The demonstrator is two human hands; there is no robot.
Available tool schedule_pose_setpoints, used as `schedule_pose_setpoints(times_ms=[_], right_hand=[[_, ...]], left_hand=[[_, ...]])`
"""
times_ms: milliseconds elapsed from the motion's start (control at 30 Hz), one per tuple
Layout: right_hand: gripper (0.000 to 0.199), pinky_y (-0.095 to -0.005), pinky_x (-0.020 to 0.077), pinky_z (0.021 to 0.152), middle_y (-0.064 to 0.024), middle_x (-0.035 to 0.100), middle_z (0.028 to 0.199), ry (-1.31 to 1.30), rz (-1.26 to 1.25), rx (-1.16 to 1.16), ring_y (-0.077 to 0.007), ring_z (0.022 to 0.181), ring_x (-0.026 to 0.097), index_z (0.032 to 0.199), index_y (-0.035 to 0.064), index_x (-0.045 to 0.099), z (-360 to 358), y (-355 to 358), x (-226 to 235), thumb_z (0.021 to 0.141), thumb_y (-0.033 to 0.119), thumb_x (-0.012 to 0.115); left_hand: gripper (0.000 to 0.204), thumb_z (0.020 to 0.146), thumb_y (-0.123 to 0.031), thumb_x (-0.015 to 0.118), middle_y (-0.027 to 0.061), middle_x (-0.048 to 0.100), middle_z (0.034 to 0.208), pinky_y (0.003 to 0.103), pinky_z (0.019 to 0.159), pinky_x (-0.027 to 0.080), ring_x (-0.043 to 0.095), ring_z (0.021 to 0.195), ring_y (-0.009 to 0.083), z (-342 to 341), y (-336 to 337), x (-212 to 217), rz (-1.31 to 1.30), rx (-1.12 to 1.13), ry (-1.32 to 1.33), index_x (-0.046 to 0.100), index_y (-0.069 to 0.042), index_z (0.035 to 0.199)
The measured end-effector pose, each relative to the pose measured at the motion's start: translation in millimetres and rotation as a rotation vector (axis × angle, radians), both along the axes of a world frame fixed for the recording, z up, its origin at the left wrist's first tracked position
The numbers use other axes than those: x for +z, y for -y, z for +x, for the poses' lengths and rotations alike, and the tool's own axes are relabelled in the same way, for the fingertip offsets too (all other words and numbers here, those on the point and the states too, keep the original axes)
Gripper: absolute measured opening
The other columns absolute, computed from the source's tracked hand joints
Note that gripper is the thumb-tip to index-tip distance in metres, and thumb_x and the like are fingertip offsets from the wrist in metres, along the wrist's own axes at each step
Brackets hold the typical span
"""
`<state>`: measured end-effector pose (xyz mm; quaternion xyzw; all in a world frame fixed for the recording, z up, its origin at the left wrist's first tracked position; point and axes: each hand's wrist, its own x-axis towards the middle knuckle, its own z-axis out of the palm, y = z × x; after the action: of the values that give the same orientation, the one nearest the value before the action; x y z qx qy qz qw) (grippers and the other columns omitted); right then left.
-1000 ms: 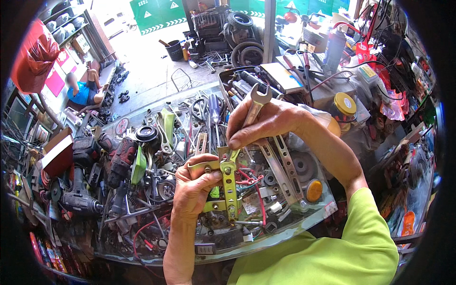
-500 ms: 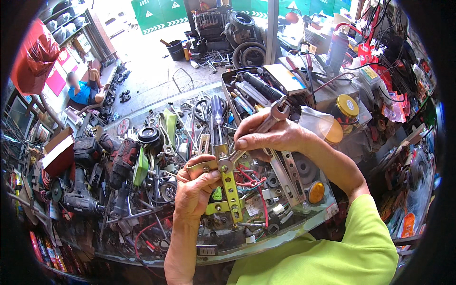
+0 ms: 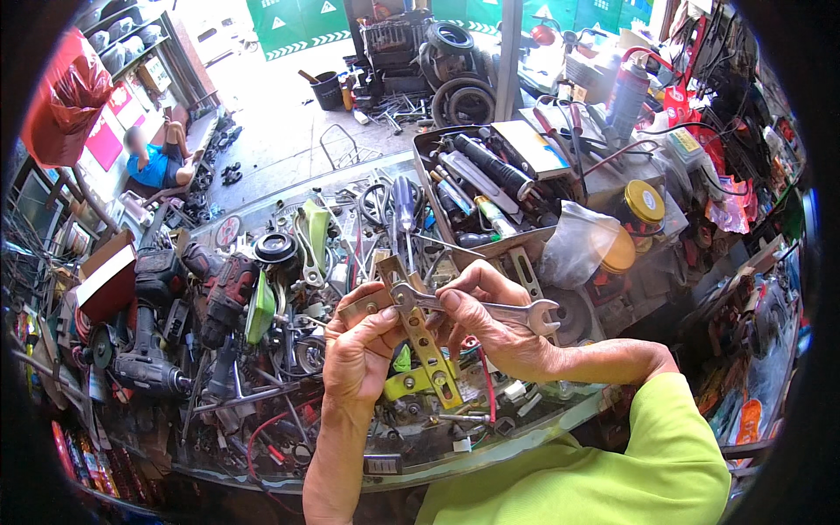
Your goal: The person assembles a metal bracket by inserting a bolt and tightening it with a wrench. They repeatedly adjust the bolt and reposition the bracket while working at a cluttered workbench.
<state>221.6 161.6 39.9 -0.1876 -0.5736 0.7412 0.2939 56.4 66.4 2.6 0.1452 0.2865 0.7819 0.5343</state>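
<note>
Cluttered table (image 3: 542,429) below; above it our left hand (image 3: 354,354) pinches a perforated bracket (image 3: 426,350). Our right hand (image 3: 499,337) grips the wrench (image 3: 505,311), now swung down nearly level against the bracket: a turning stroke, we judge.

Lime-green shirt (image 3: 577,477) is being worn, its right sleeve (image 3: 682,424) short — left hand (image 3: 357,354) and right hand (image 3: 503,332) are showing bare.
</note>
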Motion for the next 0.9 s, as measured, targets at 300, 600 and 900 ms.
schedule_pose_setpoints(times_ms=[300, 600, 900], right_hand=[[0.019, -0.0192, 0.0470, 0.060, -0.0013, 0.065, 0.079, 0.076, 0.176, 0.053, -0.0041, 0.071, 0.058, 0.096, -0.0001, 0.064, 13.7, -21.3, 45.5, 0.092, 0.018, 0.067], [0.023, -0.0234, 0.0473, 0.061, -0.0006, 0.066, 0.076, 0.235, 0.546, 0.423, -0.0053, 0.070, 0.056, 0.090, 0.0011, 0.068, -1.9, -75.2, 58.3, 0.087, 0.024, 0.073], [0.026, -0.0188, 0.0382, 0.044, 0.0028, 0.062, 0.069, 0.190, 0.499, 0.568, -0.0023, 0.054, 0.050, 0.092, 0.0056, 0.070, -20.1, -95.6, 50.0, 0.087, 0.031, 0.073]], left_hand=[[0.035, 0.082, 0.012, 0.060, 0.0161, 0.068, 0.105, 0.040, 0.082, 0.059, 0.069, 0.095, 0.0259, -0.2, -0.9, 2.9, 0.017, -0.046, -0.031, 0.060, -0.002, 0.114], [0.034, 0.080, 0.010, 0.065, 0.0146, 0.069, 0.100, 0.037, 0.075, 0.061, 0.070, 0.087, 0.0225, 1.9, 1.2, 4.7, -0.021, -0.089, -0.135, 0.060, 0.001, 0.112], [0.033, 0.080, 0.010, 0.066, 0.0144, 0.070, 0.096, 0.037, 0.074, 0.061, 0.070, 0.084, 0.0224, 1.4, 3.6, 8.4, -0.032, -0.134, -0.169, 0.060, 0.002, 0.111]])
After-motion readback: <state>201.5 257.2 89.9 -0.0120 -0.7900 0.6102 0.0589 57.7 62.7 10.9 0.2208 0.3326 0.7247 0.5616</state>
